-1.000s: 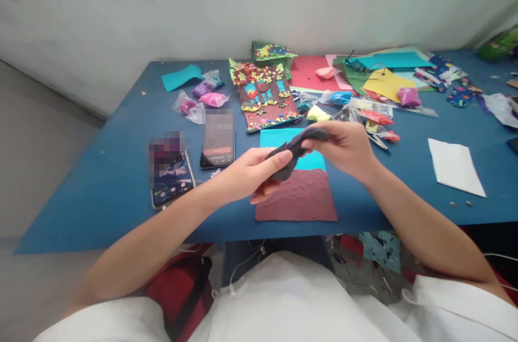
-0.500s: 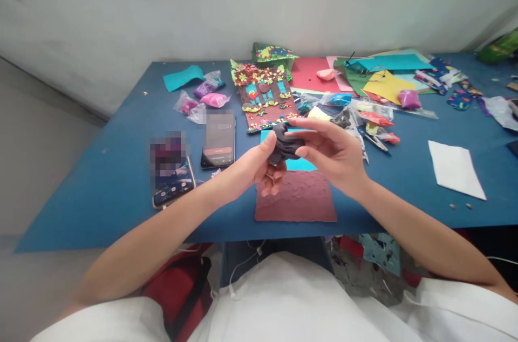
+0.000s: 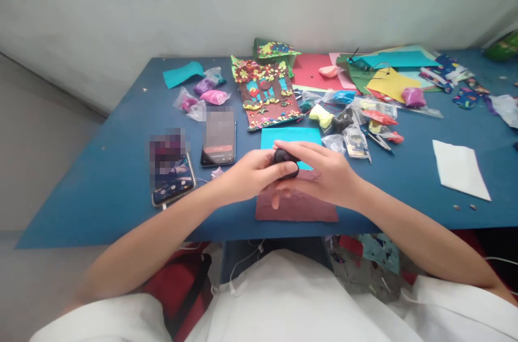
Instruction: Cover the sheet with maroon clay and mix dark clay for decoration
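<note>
A lump of black modelling clay (image 3: pixel 285 163) is pressed between both hands above the table. My left hand (image 3: pixel 257 172) is closed round it from the left, its thumb lying across the front of the lump. From the right, my right hand (image 3: pixel 324 172) closes over it with bent fingers; some fingertips are hidden. Below the hands lies a sheet coated in brown clay (image 3: pixel 297 210), joined at its far side by a bright blue sheet (image 3: pixel 289 137). Beyond these rests a decorated clay panel (image 3: pixel 269 95) with flowers and blue window shapes.
Two phones, one dark-screened (image 3: pixel 218 139) and one in a clear case (image 3: pixel 174 180), lie to the left. Bagged clay, such as a pink packet (image 3: pixel 216 96), is scattered about. Coloured paper (image 3: pixel 315 72) lies at the back, a white sheet (image 3: pixel 461 169) at right.
The black clay has gone from a folded, stretched lump to a more compact one. My right hand has come down and closed in on it, and both hands are slightly lower.
</note>
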A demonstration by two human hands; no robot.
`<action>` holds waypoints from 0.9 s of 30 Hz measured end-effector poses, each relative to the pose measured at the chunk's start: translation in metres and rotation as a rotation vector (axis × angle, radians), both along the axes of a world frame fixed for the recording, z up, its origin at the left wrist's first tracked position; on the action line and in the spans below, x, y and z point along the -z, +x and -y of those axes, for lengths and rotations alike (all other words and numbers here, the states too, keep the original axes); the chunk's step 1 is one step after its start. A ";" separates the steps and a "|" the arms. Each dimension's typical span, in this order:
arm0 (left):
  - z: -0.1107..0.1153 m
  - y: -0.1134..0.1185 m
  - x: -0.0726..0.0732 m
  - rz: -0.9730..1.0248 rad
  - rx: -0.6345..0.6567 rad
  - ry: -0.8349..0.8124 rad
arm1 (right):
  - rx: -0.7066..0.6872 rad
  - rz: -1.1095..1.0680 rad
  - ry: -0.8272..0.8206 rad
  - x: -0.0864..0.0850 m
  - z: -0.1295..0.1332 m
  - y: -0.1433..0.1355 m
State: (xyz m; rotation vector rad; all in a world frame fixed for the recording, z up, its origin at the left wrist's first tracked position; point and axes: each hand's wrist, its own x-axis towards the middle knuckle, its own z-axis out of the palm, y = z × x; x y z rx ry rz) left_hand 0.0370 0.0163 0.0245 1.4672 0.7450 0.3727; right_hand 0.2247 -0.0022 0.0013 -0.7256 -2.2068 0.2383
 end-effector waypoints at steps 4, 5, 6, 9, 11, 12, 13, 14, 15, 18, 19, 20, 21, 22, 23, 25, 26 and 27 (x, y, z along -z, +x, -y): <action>-0.001 0.000 0.000 0.030 -0.068 -0.038 | 0.117 0.024 0.137 -0.003 0.003 0.002; -0.001 0.000 -0.002 0.042 -0.087 -0.035 | 0.122 0.039 0.132 -0.005 0.003 0.004; 0.000 0.000 -0.003 0.052 -0.116 -0.025 | 0.128 0.049 0.113 -0.008 0.002 0.007; 0.002 -0.002 -0.009 0.064 -0.219 0.014 | 0.235 0.016 0.054 -0.017 -0.007 0.018; 0.001 -0.003 -0.011 0.063 -0.271 0.024 | 0.416 -0.066 0.058 -0.019 -0.015 0.026; 0.001 -0.003 -0.011 0.066 -0.284 0.018 | 0.508 -0.119 0.070 -0.020 -0.018 0.029; 0.000 -0.003 -0.010 0.073 -0.288 0.003 | 0.574 -0.178 0.080 -0.020 -0.020 0.032; -0.001 -0.002 -0.009 0.082 -0.279 -0.022 | 0.601 -0.238 0.082 -0.020 -0.021 0.033; -0.001 -0.001 -0.007 0.092 -0.255 -0.054 | 0.584 -0.290 0.076 -0.019 -0.021 0.032; -0.001 0.003 -0.002 0.104 -0.123 -0.130 | 0.331 -0.309 0.006 -0.018 -0.016 0.024; -0.001 0.003 -0.001 0.112 -0.069 -0.129 | 0.227 -0.262 -0.021 -0.017 -0.013 0.020; 0.000 0.003 -0.001 0.126 -0.017 -0.116 | 0.135 -0.200 -0.037 -0.016 -0.011 0.015; 0.001 0.003 0.000 0.139 0.034 -0.099 | 0.056 -0.135 -0.042 -0.014 -0.010 0.011; 0.003 0.002 0.000 0.135 0.083 -0.082 | -0.008 -0.078 -0.037 -0.012 -0.009 0.008; 0.004 0.001 0.001 0.113 0.118 -0.069 | -0.052 -0.029 -0.032 -0.010 -0.008 0.006; 0.005 0.000 0.002 0.046 0.124 -0.056 | -0.073 0.037 -0.031 -0.006 -0.008 0.004; 0.005 0.000 0.002 0.023 0.092 -0.051 | -0.055 0.051 -0.032 -0.004 -0.008 0.004; 0.005 0.000 0.002 0.016 0.053 -0.045 | -0.024 0.055 -0.032 -0.003 -0.008 0.005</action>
